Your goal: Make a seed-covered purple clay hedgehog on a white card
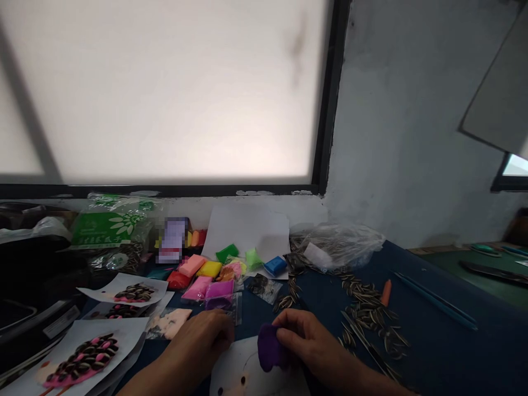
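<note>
A flattened, deep-purple lump of soft clay [268, 348] is over the white paper sheet with a drawn line [231, 360], its longer axis running toward the sheet's far edge. The right hand [307, 342], at the sheet's right, is nearer, pinching the lump; the left hand [202, 338] curls by the sheet's left edge, its grip hidden.
</note>
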`<state>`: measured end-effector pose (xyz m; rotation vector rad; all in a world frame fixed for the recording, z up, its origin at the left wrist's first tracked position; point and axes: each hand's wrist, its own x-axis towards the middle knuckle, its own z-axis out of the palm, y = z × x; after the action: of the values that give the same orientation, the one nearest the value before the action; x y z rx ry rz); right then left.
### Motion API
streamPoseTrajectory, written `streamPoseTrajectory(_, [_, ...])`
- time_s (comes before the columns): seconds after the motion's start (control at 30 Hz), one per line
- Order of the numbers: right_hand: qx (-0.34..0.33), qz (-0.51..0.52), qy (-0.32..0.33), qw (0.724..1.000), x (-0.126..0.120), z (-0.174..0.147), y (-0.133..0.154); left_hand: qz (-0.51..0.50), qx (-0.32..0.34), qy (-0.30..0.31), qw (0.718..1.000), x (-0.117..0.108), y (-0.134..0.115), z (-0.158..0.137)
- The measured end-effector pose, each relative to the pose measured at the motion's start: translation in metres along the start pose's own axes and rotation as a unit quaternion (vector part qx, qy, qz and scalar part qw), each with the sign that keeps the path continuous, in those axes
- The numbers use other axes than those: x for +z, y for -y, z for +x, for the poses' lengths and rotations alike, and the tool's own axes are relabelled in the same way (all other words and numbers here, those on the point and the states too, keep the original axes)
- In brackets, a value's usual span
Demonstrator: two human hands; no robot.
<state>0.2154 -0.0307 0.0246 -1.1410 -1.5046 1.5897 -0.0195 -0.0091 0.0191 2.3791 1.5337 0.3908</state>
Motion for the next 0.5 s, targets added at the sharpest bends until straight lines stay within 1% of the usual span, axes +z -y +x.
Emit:
streamPoseTrajectory(0.03, [0.002, -0.001, 0.001, 1.0, 0.0, 0.0, 0.0, -0.008, 0.009, -0.02, 1.0, -0.002, -0.002, -0.001])
streamPoseTrajectory(0.1, [0.002, 0.002, 0.004, 1.0, 0.001, -0.001, 0.001, -0.069, 0.023, -0.059, 0.996, -0.008, -0.01, -0.002])
streamPoseTrajectory(0.13, [-0.003, 0.005, 0.004, 1.0, 0.001, -0.001, 0.001, -0.133, 0.012, -0.048, 0.99, -0.01, -0.015, -0.003])
streamPoseTrajectory(0.17, [-0.01, 0.008, 0.004, 1.0, 0.001, -0.001, 0.001, -0.208, -0.015, -0.003, 0.978, -0.012, -0.021, -0.004])
streamPoseTrajectory(0.2, [-0.021, 0.01, 0.004, 1.0, 0.002, -0.001, 0.002, -0.283, -0.039, 0.019, 0.958, -0.013, -0.027, -0.004])
streamPoseTrajectory(0.23, [-0.033, 0.011, 0.002, 0.999, 0.002, -0.001, 0.002, -0.352, -0.04, 0.039, 0.934, -0.012, -0.032, -0.004])
streamPoseTrajectory(0.27, [-0.046, 0.011, -0.001, 0.999, 0.003, -0.002, 0.002, -0.428, -0.034, 0.066, 0.901, -0.01, -0.037, -0.003])
streamPoseTrajectory(0.3, [-0.056, 0.009, -0.005, 0.998, 0.004, -0.002, 0.002, -0.472, -0.033, 0.097, 0.876, -0.007, -0.04, -0.002])
streamPoseTrajectory(0.37, [-0.069, 0.0, -0.014, 0.998, 0.006, -0.004, 0.002, -0.513, -0.072, 0.117, 0.847, 0.0, -0.045, 0.0])
streamPoseTrajectory(0.43, [-0.07, -0.009, -0.011, 0.997, 0.008, -0.006, 0.004, -0.525, -0.104, 0.114, 0.837, 0.005, -0.047, 0.002])
streamPoseTrajectory(0.5, [-0.068, -0.018, -0.007, 0.998, 0.009, -0.007, 0.005, -0.527, -0.109, 0.112, 0.835, 0.007, -0.047, 0.002])
